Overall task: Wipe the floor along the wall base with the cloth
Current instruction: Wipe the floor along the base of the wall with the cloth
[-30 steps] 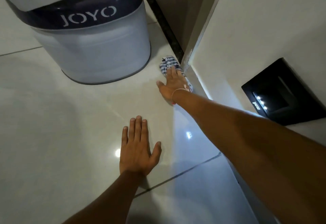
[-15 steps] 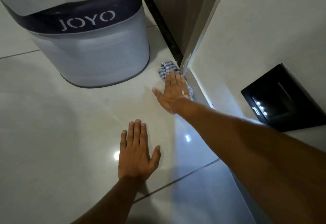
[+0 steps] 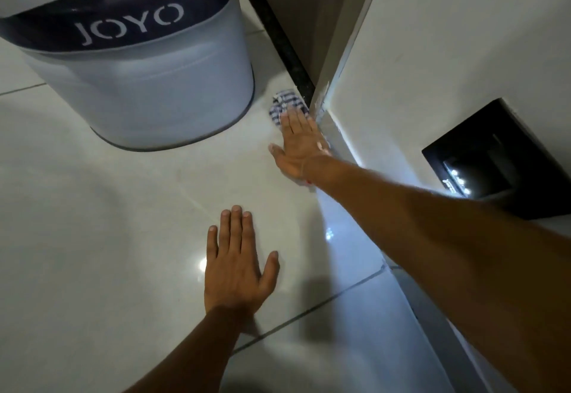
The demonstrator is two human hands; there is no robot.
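A blue-and-white checked cloth [image 3: 285, 104] lies on the pale tiled floor [image 3: 92, 238], right at the corner where the white wall base [image 3: 336, 142] meets a dark strip. My right hand [image 3: 298, 145] presses flat on the cloth, fingers pointing toward the corner, and covers most of it. Only the cloth's far end shows past the fingertips. My left hand [image 3: 238, 264] rests palm-down on the floor nearer to me, fingers spread, holding nothing.
A large grey bin marked JOYO [image 3: 139, 68] stands on the floor just left of the cloth. A black device with small lights [image 3: 491, 160] sits against the wall on the right. A dark threshold strip [image 3: 278, 37] runs away past the corner.
My right hand and the cloth have stayed by the wall corner, shifting only slightly back and then forward. My left hand has kept its place on the floor.
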